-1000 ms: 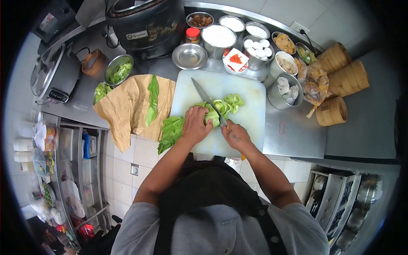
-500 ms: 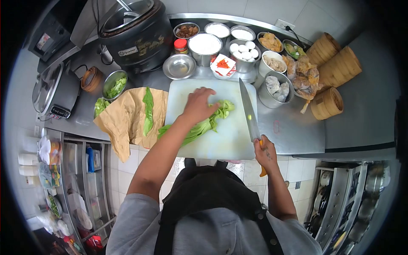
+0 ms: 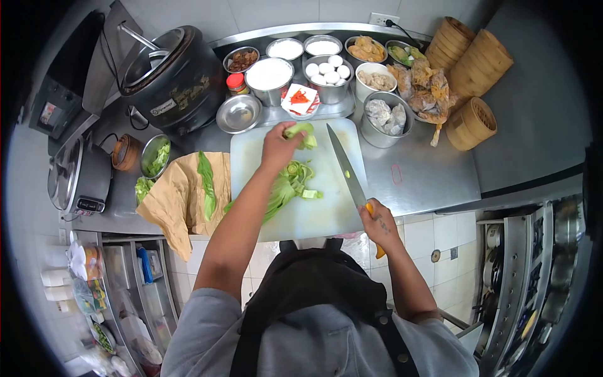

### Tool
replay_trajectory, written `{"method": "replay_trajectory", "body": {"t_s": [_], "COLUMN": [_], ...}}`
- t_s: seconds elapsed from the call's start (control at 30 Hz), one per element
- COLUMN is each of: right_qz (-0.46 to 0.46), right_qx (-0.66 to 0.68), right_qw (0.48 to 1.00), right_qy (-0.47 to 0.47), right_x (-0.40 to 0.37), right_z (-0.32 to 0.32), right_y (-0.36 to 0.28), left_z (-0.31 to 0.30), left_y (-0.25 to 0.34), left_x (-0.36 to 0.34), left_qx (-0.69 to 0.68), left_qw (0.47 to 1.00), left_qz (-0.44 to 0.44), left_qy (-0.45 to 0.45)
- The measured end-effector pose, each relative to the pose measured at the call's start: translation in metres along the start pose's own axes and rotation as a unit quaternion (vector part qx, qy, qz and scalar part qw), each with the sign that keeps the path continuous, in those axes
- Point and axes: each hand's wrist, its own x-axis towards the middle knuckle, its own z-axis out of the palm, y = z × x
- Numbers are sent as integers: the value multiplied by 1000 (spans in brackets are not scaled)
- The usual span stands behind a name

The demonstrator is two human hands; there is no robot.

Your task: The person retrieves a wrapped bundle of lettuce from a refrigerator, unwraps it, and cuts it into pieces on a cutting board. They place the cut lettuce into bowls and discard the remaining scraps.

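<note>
On the white cutting board (image 3: pixel 336 217), my left hand (image 3: pixel 278 148) grips the pale cut base of a leafy green vegetable (image 3: pixel 306 133) near the far edge. Closer to me lies the rest of the leafy greens (image 3: pixel 284 190), apart from that base, with cut ends facing up and part of it under my left forearm. Beside it rests a small pale-green offcut (image 3: pixel 311 194). My right hand (image 3: pixel 381 225) is closed around the orange handle of a long kitchen knife (image 3: pixel 347 164). Its blade points away over the board's right side, with a green scrap stuck to it.
Left of the board, brown paper (image 3: pixel 177 195) carries a loose leaf (image 3: pixel 206 185). Behind it stand an empty metal bowl (image 3: pixel 239 114), a bowl of eggs (image 3: pixel 328 94) and a dish with red slices (image 3: pixel 300 98). A metal pot (image 3: pixel 383 135) and bamboo steamers (image 3: pixel 472 124) are at right.
My left hand has taken hold of the vegetable's base and moved it away from the rest toward the far edge. The knife stays in my right hand. The whole view has shifted.
</note>
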Motion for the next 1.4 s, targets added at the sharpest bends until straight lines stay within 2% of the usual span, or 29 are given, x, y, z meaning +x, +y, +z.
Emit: {"method": "replay_trajectory", "body": {"t_s": [0.07,0.1,0.13,0.2,0.27,0.43,0.5,0.53,0.57,0.6,0.63,0.67,0.7,0.73,0.77,0.8,0.83,0.9,0.93,1.0,1.07,1.17,1.27,1.33,1.4], "right_qz": [-7,-10,-36,-62,-116,-135,-203,-205,-179,-141,-89,-89,-45,1,1,8,14,21,30,53,88,220,299,339,377], "right_qx": [-6,-6,-42,-77,-124,-184,-218,-217,25,265,439,439,531,617,618,655,688,673,666,649,621,633,633,617,600], "right_qw": [1000,1000,997,992,978,969,945,945,980,954,893,893,844,784,783,746,705,717,731,755,779,728,684,678,670], "right_qy": [15,13,46,77,118,94,136,135,83,26,-30,-30,-51,-71,-70,-123,-174,-182,-143,-71,6,144,203,213,222], "right_x": [3,5,6,12,29,62,66,67,67,65,63,63,64,64,60,53,44,18,3,-25,-50,-86,-120,-139,-151], "right_z": [3,4,5,10,18,32,30,32,36,40,44,42,41,40,36,28,20,2,-3,-14,-25,-23,-3,17,40], "right_y": [0,-3,-7,-10,-9,-10,-21,-33,-47,-61,-73,-75,-77,-77,-72,-59,-45,-22,-5,36,85,165,238,267,286], "left_z": [-15,-23,-29,-39,-47,-56,-52,-45,-35,-24,-16,-8,-6,-8,-14,-21,-30,-45,-46,-43,-37,-27,-20,-17,-17], "left_y": [32,36,39,41,41,44,50,53,55,57,63,70,74,67,55,47,45,39,34,26,25,28,34,32,28], "left_x": [-8,-9,-11,-18,-24,-41,-51,-57,-64,-72,-78,-83,-86,-82,-74,-65,-58,-47,-43,-36,-31,-25,-20,-21,-21], "left_qx": [-128,-156,-154,-259,-269,-293,-208,-208,-168,-128,-128,-157,-186,-185,-91,4,6,259,261,393,435,494,515,517,520], "left_qw": [989,982,982,955,952,946,971,971,984,991,991,980,963,963,985,994,994,957,956,899,875,834,811,803,807], "left_qz": [-53,-93,-94,-140,-141,-138,-118,-118,-66,-14,-15,-35,-55,-55,-15,27,28,-40,-41,-53,-41,-20,-14,-20,15], "left_qy": [44,45,49,49,42,24,23,25,-9,-44,-43,-115,-188,-188,-146,-104,-108,-126,-130,-185,-209,-246,-277,-295,-281]}}
